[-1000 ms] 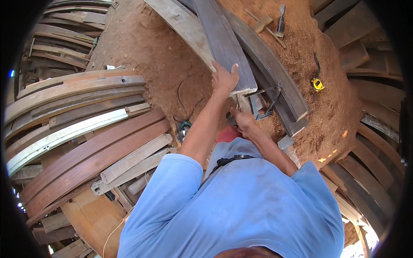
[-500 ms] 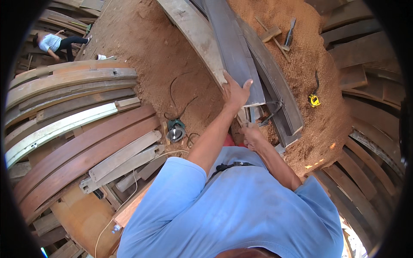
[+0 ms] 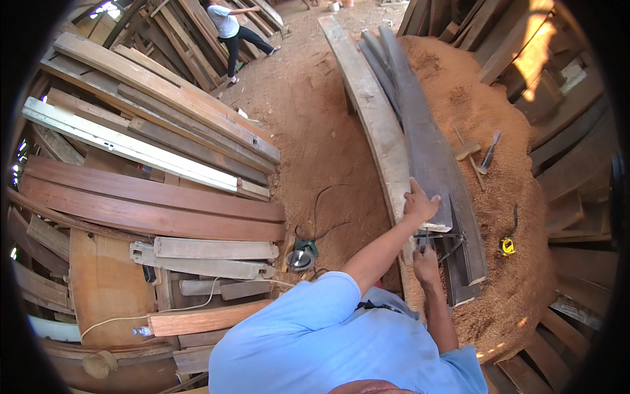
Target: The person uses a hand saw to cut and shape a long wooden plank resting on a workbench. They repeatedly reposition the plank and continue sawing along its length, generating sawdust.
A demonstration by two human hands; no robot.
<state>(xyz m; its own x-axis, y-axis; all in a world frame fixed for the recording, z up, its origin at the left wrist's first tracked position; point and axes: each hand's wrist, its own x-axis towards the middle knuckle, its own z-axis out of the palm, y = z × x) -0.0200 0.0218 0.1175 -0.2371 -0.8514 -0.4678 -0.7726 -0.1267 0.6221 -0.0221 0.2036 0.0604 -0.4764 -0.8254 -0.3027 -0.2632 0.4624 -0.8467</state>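
My left hand (image 3: 420,205) grips a dark grey plank (image 3: 420,131) by its left edge, above a paler curved board (image 3: 364,105). My right hand (image 3: 425,262) is closed just below the plank's end, on something slim and greyish that I cannot make out. A black metal frame (image 3: 453,241) sits beside that hand. On the sawdust to the right lie a wooden mallet (image 3: 467,150), a chisel-like tool (image 3: 490,150) and a yellow tape measure (image 3: 506,245).
A power saw (image 3: 303,253) with a cable lies on the dirt (image 3: 308,131) at my left. Stacked planks (image 3: 164,105) line the left side, more boards (image 3: 571,197) the right. A person (image 3: 226,26) in a white top and dark trousers stands among timber at upper left.
The view has swung, shifting the planks and my hands rightward in the picture. Both hands stay at the plank's end. The other person has come further into view.
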